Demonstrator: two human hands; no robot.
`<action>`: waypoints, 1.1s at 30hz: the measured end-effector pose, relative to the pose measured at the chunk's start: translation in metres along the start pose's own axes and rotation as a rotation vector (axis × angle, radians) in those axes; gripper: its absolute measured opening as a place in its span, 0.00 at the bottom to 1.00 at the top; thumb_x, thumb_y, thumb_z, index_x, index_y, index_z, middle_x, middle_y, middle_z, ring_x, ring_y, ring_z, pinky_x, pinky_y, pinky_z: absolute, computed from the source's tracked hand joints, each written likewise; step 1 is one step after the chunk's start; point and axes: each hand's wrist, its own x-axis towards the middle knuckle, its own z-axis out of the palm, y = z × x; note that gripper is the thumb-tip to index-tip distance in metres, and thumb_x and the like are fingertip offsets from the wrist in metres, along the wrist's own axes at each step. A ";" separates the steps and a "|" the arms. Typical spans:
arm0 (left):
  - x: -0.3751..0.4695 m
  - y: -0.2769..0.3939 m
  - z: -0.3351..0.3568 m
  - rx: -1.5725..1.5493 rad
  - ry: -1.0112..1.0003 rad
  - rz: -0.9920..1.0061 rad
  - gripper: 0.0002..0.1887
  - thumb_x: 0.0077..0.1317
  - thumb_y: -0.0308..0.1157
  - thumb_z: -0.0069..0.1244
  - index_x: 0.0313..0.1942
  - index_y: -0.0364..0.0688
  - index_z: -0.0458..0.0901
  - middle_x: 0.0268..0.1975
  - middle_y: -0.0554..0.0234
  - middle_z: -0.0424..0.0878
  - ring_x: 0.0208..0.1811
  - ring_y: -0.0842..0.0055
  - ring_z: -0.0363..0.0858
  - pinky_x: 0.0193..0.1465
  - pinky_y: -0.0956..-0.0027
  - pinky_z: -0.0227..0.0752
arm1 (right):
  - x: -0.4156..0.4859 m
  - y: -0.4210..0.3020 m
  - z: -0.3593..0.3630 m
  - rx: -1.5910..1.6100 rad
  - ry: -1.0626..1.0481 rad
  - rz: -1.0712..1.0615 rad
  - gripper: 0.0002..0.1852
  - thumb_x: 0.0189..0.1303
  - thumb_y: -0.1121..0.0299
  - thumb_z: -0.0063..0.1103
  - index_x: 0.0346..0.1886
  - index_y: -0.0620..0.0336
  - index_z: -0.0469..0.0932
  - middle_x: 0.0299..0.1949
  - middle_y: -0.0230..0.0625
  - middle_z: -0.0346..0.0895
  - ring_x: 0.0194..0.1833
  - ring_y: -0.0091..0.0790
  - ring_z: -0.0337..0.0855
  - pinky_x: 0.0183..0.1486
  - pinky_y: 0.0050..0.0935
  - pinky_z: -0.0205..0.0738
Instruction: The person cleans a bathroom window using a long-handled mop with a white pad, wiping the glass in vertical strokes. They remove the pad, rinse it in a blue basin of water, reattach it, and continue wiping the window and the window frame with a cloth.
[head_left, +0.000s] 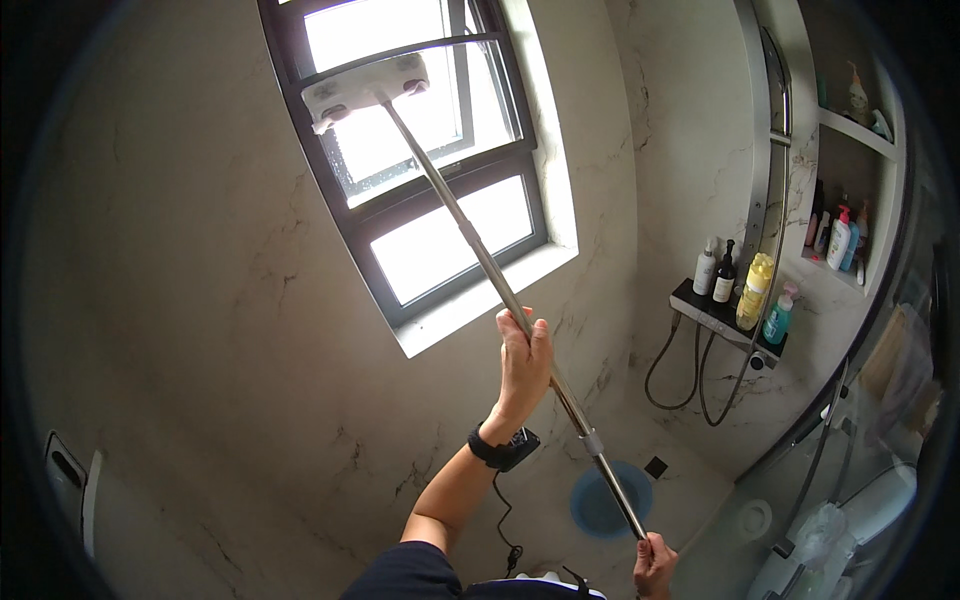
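My left hand (523, 369) grips the middle of a long metal telescopic pole (491, 271). Lower down, my right hand (655, 564) is closed around the pole's bottom end. At the top, the pole joins a flat mop head (367, 86) that lies against the middle pane of a dark-framed window (442, 180). A pale cloth edge hangs from the head's left end. Water drops speckle the glass below it. Bright light through the panes washes out what is outside. On my left wrist is a black strap with a small device (504, 448) and a cable.
A blue basin (600, 499) stands on the floor beneath the pole, near a square black drain (655, 468). To the right, a shower shelf (720, 319) bears several bottles above looping hoses. Wall niches (855, 133) hold more bottles. Glass screens off a toilet (855, 517).
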 end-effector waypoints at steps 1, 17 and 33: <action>-0.003 0.001 0.001 0.015 -0.029 0.020 0.11 0.77 0.31 0.43 0.52 0.39 0.60 0.24 0.73 0.66 0.20 0.88 0.65 0.22 0.78 0.62 | -0.004 0.002 -0.002 -0.008 0.027 -0.008 0.06 0.71 0.69 0.55 0.45 0.58 0.80 0.28 0.56 0.77 0.32 0.64 0.79 0.31 0.52 0.71; -0.028 -0.047 0.026 -0.865 -0.345 -0.488 0.12 0.82 0.38 0.36 0.59 0.47 0.62 0.38 0.62 0.78 0.36 0.77 0.81 0.40 0.71 0.78 | -0.168 0.084 -0.020 -0.092 -0.282 0.564 0.18 0.64 0.66 0.64 0.56 0.61 0.79 0.42 0.46 0.85 0.46 0.39 0.85 0.51 0.37 0.78; -0.276 -0.131 0.115 -0.425 -0.272 -0.581 0.24 0.75 0.27 0.46 0.65 0.44 0.52 0.44 0.68 0.64 0.41 0.83 0.65 0.43 0.76 0.65 | 0.152 -0.023 0.046 0.041 -0.023 0.092 0.38 0.64 0.59 0.65 0.75 0.62 0.61 0.71 0.54 0.65 0.71 0.49 0.66 0.71 0.45 0.61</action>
